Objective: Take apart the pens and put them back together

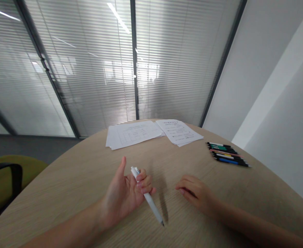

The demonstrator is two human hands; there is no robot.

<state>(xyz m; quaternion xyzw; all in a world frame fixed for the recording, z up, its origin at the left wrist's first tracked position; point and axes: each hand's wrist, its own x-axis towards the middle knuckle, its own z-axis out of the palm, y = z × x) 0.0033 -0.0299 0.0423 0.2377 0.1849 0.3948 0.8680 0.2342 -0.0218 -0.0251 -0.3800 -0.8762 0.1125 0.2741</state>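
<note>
1. Head view, left hand: The left hand [123,196] is raised above the near part of the round wood-grain table [71,182], palm turned toward the camera and thumb up. Its fingers [143,182] are curled in a narrow grip on a white retractable pen [149,199].
2. Head view, pen: The pen lies diagonally across the fingers, its dark tip [163,224] pointing toward the near edge of the table. The fingers hide its middle section. A small blue part shows near the upper end, but its nature is hard to make out. Contact between the tip and the table cannot be confirmed.
3. Head view, right hand: The right hand [195,193] is low over the table, right of the pen, with fingers loosely curled and nothing visible in its grip. Part of the palm is hidden from this angle.
4. Head view, surroundings: Two groups of printed sheets [133,135] lie at the far edge of the table; the small print is illegible. A bundle of assorted pens [227,154] lies at the right of the table. An olive chair [1,182] with a black frame is cut off beyond the left edge of the table. Glass partitions with slatted blinds [97,69] stand beyond the table.
</note>
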